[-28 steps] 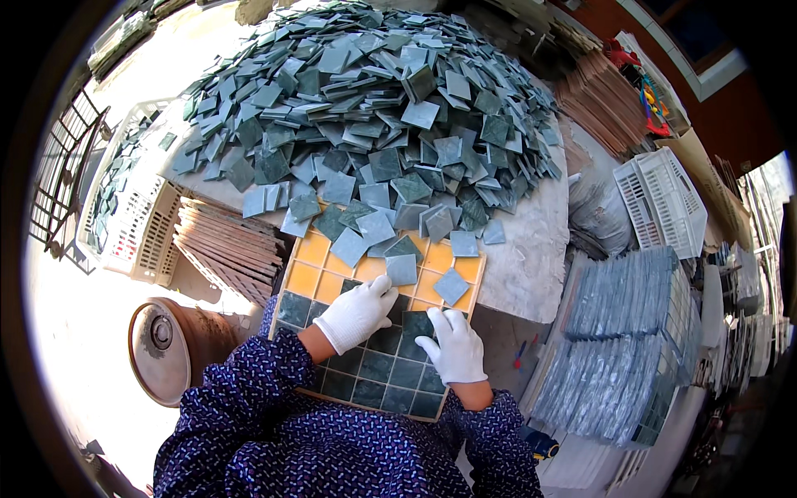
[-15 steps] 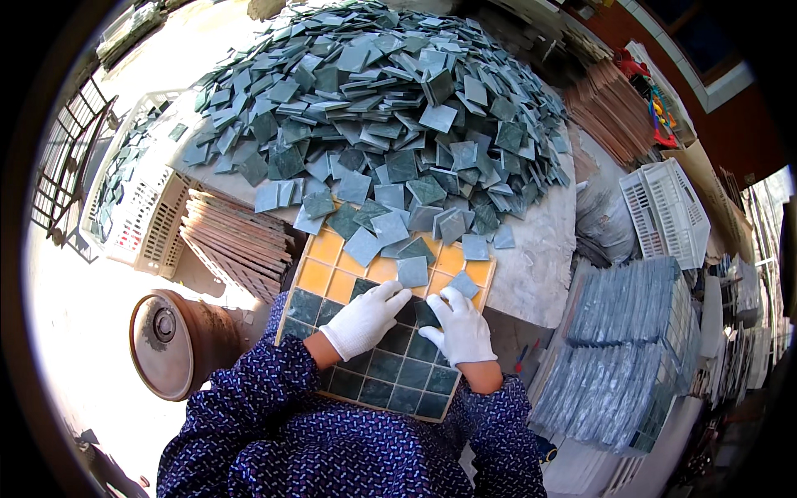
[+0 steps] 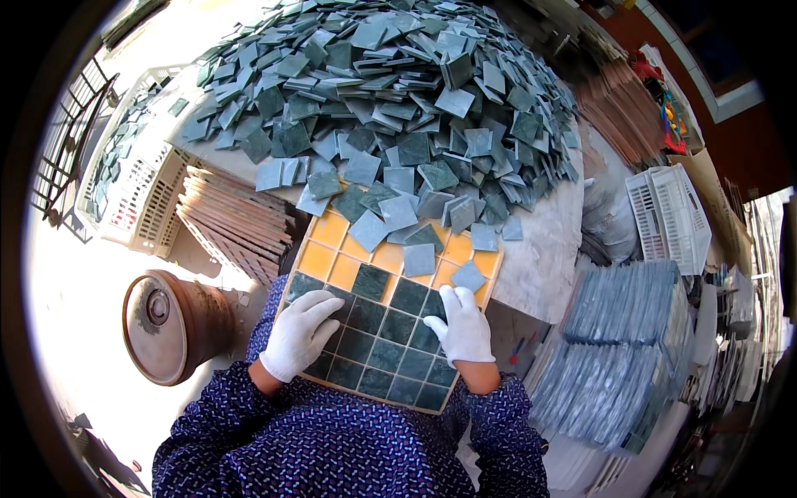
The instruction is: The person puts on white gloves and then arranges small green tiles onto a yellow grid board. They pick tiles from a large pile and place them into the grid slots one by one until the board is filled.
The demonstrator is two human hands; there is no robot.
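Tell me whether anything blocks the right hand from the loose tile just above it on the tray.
Nothing visible does. The right hand rests flat on the grid tray, and the loose tile lies directly beyond its fingers, over an empty yellow cell.

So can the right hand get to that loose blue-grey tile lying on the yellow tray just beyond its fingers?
Probably yes. The right hand rests on the set green tiles, and the loose tile lies just past its fingertips on the yellow tray, with nothing between them.
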